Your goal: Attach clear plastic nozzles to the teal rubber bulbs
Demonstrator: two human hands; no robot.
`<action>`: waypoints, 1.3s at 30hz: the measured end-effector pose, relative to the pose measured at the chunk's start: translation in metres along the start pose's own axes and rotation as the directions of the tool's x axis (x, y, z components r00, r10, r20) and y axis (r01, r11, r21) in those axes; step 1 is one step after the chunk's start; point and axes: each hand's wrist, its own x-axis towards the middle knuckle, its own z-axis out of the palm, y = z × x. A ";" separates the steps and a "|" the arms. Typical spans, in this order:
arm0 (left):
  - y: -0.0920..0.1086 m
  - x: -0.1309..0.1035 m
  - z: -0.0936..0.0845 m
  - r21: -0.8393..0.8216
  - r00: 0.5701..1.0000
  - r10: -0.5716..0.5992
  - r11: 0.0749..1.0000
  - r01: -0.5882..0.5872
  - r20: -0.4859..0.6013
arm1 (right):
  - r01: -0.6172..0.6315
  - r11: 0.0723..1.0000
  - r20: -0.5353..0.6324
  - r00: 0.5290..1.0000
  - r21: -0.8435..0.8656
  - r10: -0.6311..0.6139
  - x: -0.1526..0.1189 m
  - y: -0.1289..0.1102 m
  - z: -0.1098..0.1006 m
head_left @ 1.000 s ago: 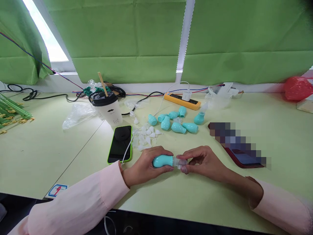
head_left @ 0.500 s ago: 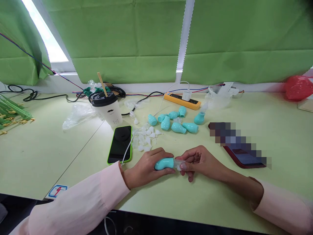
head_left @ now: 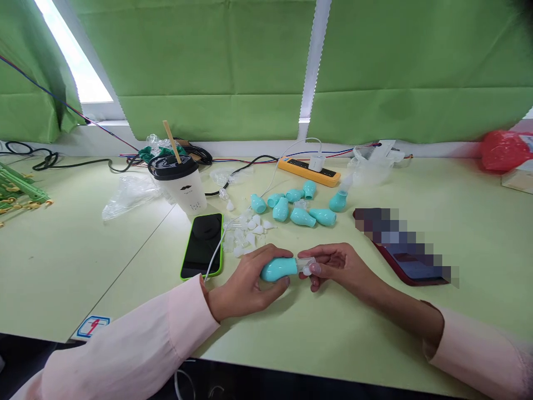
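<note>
A glossy turquoise bulb-shaped piece lies sideways in my left hand, between the thumb and the fingers. From its right end sticks a clear plastic tube. My right hand pinches the far end of that tube, where a small white part shows at the fingertips. Beyond the hands lie several more turquoise pieces, one of them upright with a clear tube in its top. Left of these is a loose pile of white caps and clear tubes.
A phone with a green edge and a lidded cup are at the left, a dark red phone at the right. Behind stand a yellow power strip and plastic bags. A white cable crosses the table.
Both hands have moved slightly up with the turquoise piece. The piece has turned in my left hand, whose thumb now sits lower and farther from it.
</note>
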 end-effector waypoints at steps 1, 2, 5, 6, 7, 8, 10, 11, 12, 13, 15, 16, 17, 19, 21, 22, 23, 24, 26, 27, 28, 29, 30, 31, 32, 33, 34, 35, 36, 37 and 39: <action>0.001 0.000 0.000 -0.016 1.000 0.004 1.000 -0.003 0.014 | 0.018 1.000 -0.019 1.000 -0.002 -0.018 0.000 -0.001 0.000; 0.001 0.000 -0.001 -0.032 1.000 0.007 0.999 -0.006 0.028 | 0.036 0.999 -0.035 0.999 -0.005 -0.036 -0.001 -0.002 0.001; 0.000 -0.001 -0.001 -0.074 0.996 0.015 0.997 -0.009 0.084 | 0.097 0.995 -0.054 0.994 -0.013 -0.097 -0.001 -0.004 0.002; 0.000 -0.002 -0.002 -0.081 0.995 0.018 0.997 -0.009 0.103 | 0.121 0.993 -0.053 0.991 -0.019 -0.121 -0.001 -0.005 0.003; 0.000 -0.002 -0.002 -0.085 0.992 0.021 0.996 -0.011 0.121 | 0.147 0.989 -0.051 0.988 -0.027 -0.149 -0.001 -0.005 0.002; 0.000 -0.003 -0.002 -0.089 0.990 0.027 0.996 -0.015 0.137 | 0.175 0.984 -0.051 0.983 -0.038 -0.177 -0.001 -0.005 0.002; 0.000 -0.003 -0.002 -0.098 0.986 0.053 0.994 -0.038 0.155 | 0.232 0.971 -0.069 0.969 -0.062 -0.236 0.000 -0.004 -0.001; 0.000 -0.003 -0.003 -0.098 0.986 0.067 0.994 -0.053 0.150 | 0.256 0.964 -0.087 0.961 -0.076 -0.262 0.000 -0.004 -0.002; 0.000 -0.003 -0.004 -0.090 0.989 0.079 0.994 -0.068 0.127 | 0.275 0.957 -0.107 0.953 -0.094 -0.285 0.000 -0.003 -0.004; -0.001 -0.002 -0.005 -0.068 0.993 0.086 0.994 -0.080 0.087 | 0.292 0.950 -0.123 0.944 -0.113 -0.305 0.000 -0.003 -0.005; -0.005 0.000 -0.008 0.023 0.995 0.091 0.996 -0.090 -0.031 | 0.319 0.936 -0.142 0.930 -0.151 -0.340 0.001 -0.002 -0.007; -0.008 0.001 -0.010 0.088 0.991 0.095 0.992 -0.087 -0.092 | 0.329 0.929 -0.142 0.925 -0.168 -0.353 0.000 -0.002 -0.007; -0.010 0.002 -0.012 0.161 0.985 0.102 0.984 -0.079 -0.141 | 0.337 0.923 -0.136 0.922 -0.183 -0.364 0.000 -0.002 -0.007; -0.016 0.005 -0.013 0.323 0.974 0.116 0.945 -0.048 -0.194 | 0.331 0.921 -0.116 0.926 -0.206 -0.358 -0.001 -0.002 -0.006; -0.020 0.007 -0.014 0.484 0.974 0.112 0.875 -0.001 -0.199 | 0.303 0.924 -0.103 0.937 -0.234 -0.333 -0.002 -0.002 -0.005; -0.021 0.008 -0.013 0.555 0.976 0.100 0.831 0.024 -0.191 | 0.290 0.924 -0.100 0.941 -0.250 -0.322 -0.003 -0.001 -0.004; -0.021 0.008 -0.013 0.618 0.981 0.082 0.785 0.046 -0.178 | 0.283 0.922 -0.098 0.943 -0.264 -0.317 -0.003 -0.001 -0.004; -0.021 0.009 -0.013 0.673 0.986 0.060 0.737 0.063 -0.159 | 0.281 0.919 -0.095 0.944 -0.275 -0.317 -0.004 0.000 -0.004; -0.019 0.009 -0.014 0.765 0.994 0.010 0.639 0.080 -0.113 | 0.289 0.914 -0.087 0.942 -0.284 -0.325 -0.005 0.001 -0.003; -0.017 0.009 -0.015 0.802 0.996 -0.010 0.592 0.078 -0.089 | 0.291 0.913 -0.085 0.941 -0.285 -0.327 -0.005 0.000 -0.002; -0.015 0.009 -0.017 0.833 0.997 -0.024 0.549 0.071 -0.070 | 0.289 0.914 -0.084 0.942 -0.285 -0.324 -0.005 0.000 -0.002; -0.014 0.008 -0.018 0.857 0.998 -0.032 0.512 0.067 -0.058 | 0.286 0.915 -0.084 0.943 -0.286 -0.321 -0.005 0.000 -0.002; -0.013 0.008 -0.020 0.874 0.998 -0.036 0.481 0.068 -0.057 | 0.281 0.915 -0.083 0.945 -0.289 -0.316 -0.005 0.000 -0.001; -0.012 0.007 -0.021 0.886 0.998 -0.043 0.459 0.069 -0.056 | 0.275 0.916 -0.080 0.947 -0.292 -0.310 -0.005 -0.001 -0.001; -0.013 0.007 -0.022 0.893 0.997 -0.054 0.446 0.068 -0.049 | 0.270 0.916 -0.075 0.950 -0.298 -0.304 -0.004 -0.001 0.000; -0.014 0.007 -0.022 0.896 0.997 -0.071 0.439 0.066 -0.039 | 0.266 0.914 -0.071 0.951 -0.305 -0.300 -0.004 0.000 0.000; -0.016 0.007 -0.022 0.896 0.996 -0.089 0.439 0.057 -0.019 | 0.264 0.912 -0.065 0.952 -0.315 -0.298 -0.004 0.000 0.001; -0.018 0.007 -0.022 0.895 0.994 -0.107 0.445 0.042 0.007 | 0.265 0.907 -0.060 0.952 -0.326 -0.300 -0.003 0.001 0.001; -0.019 0.007 -0.021 0.891 0.993 -0.118 0.452 0.026 0.031 | 0.271 0.901 -0.059 0.950 -0.340 -0.308 -0.003 0.002 0.001; -0.021 0.007 -0.020 0.887 0.992 -0.122 0.461 0.016 0.045 | 0.284 0.890 -0.059 0.944 -0.357 -0.325 -0.003 0.003 0.002; -0.021 0.007 -0.018 0.870 0.994 -0.101 0.493 0.011 0.044 | 0.328 0.851 -0.060 0.921 -0.411 -0.384 -0.003 0.006 0.003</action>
